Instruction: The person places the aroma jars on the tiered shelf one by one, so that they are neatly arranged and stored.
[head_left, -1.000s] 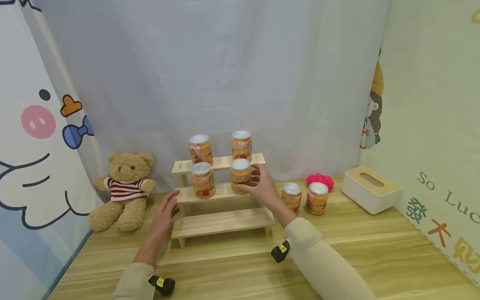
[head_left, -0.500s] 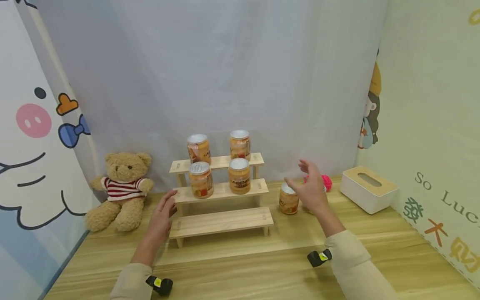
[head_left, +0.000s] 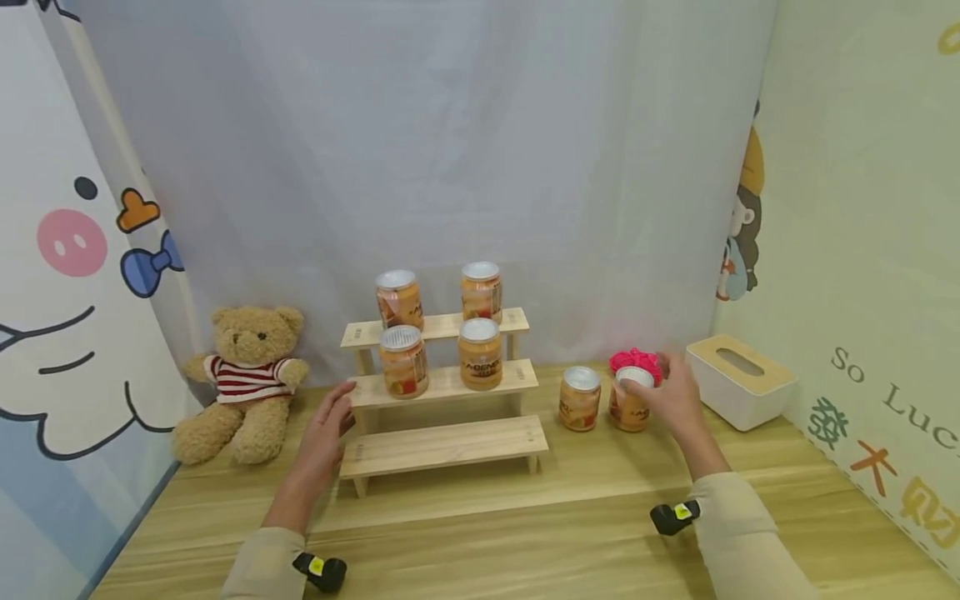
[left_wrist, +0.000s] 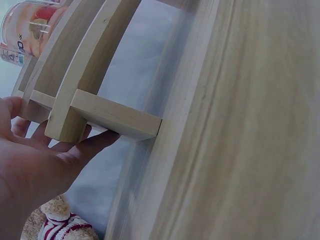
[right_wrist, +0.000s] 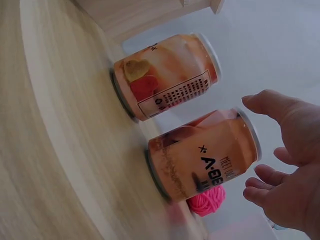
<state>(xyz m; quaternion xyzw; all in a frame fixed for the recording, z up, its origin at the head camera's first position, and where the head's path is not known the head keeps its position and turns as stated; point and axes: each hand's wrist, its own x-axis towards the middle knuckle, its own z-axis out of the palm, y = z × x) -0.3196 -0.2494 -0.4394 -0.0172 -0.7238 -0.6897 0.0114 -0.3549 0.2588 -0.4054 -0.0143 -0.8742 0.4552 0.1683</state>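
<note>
My right hand (head_left: 675,397) is at the right-hand one of two orange cans with silver lids on the table. In the right wrist view its thumb and fingers are spread around the lid end of that can (right_wrist: 202,155), with a gap visible. The other can (head_left: 580,400) stands just to its left. My left hand (head_left: 322,433) is at the left end of a three-tier wooden stand (head_left: 446,446), its fingers lying against the tier ends (left_wrist: 67,127). On the middle tier are two more cans, the left one (head_left: 403,362) and the right one (head_left: 480,357).
Two cans stand on the top tier, one left (head_left: 399,300) and one right (head_left: 482,292). A teddy bear (head_left: 247,383) sits left of the stand. Pink yarn (head_left: 633,360) lies behind the right-hand can, and a white tissue box (head_left: 738,392) stands further right.
My right hand has let go of the can on the middle tier and moved right to the table can. My left hand has stayed at the stand.
</note>
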